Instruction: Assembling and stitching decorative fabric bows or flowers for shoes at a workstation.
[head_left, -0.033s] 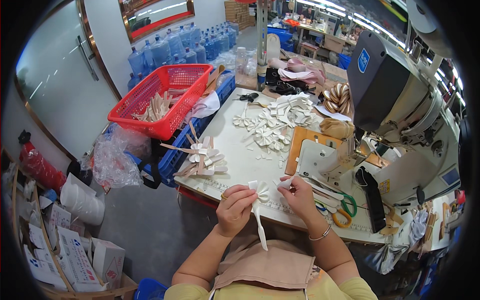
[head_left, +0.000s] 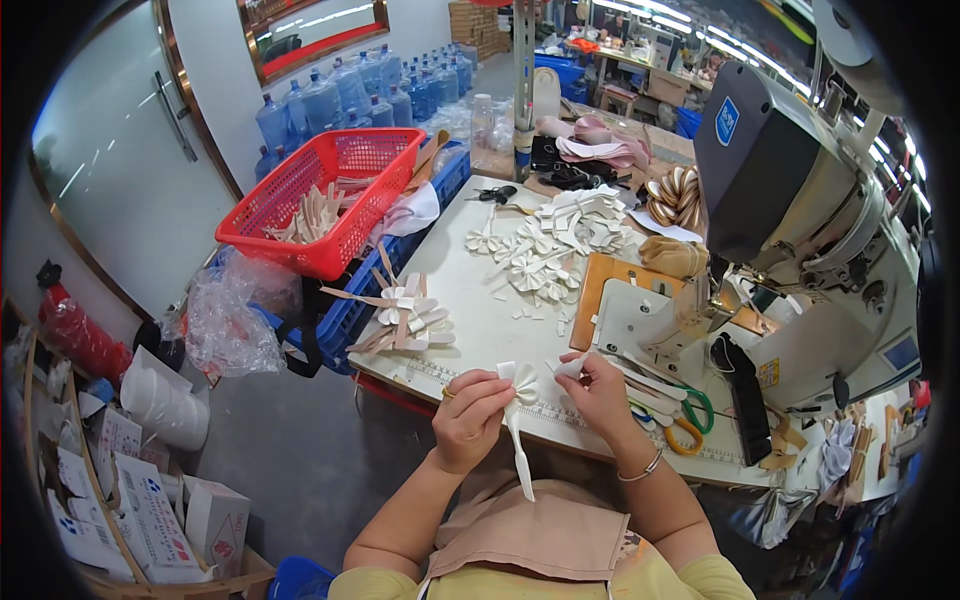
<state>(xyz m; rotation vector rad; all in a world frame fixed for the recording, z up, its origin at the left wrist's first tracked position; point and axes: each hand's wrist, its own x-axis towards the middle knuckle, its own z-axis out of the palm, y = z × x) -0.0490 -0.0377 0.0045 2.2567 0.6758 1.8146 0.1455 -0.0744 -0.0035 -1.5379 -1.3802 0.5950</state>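
My left hand point(head_left: 470, 420) pinches a white strap with a pleated, fan-shaped bow point(head_left: 524, 380) on it; the strap's tail hangs down over the apron. A short distance to the right, my right hand point(head_left: 601, 396) has its fingertips closed on a small white piece point(head_left: 571, 369), partly covered by the fingers. The two hands are apart, above the table's near edge. Farther back lies a heap of white pleated bows point(head_left: 545, 262). To the left, several bows with beige straps point(head_left: 408, 318) lie stacked at the table's edge.
A sewing machine point(head_left: 790, 190) stands on the right. Scissors with green and orange handles point(head_left: 686, 432) lie beside white strips, right of my right hand. A red basket point(head_left: 380, 228) of beige strips rests on a blue crate point(head_left: 345, 318) at the left. Small black snips point(head_left: 493, 194) lie behind.
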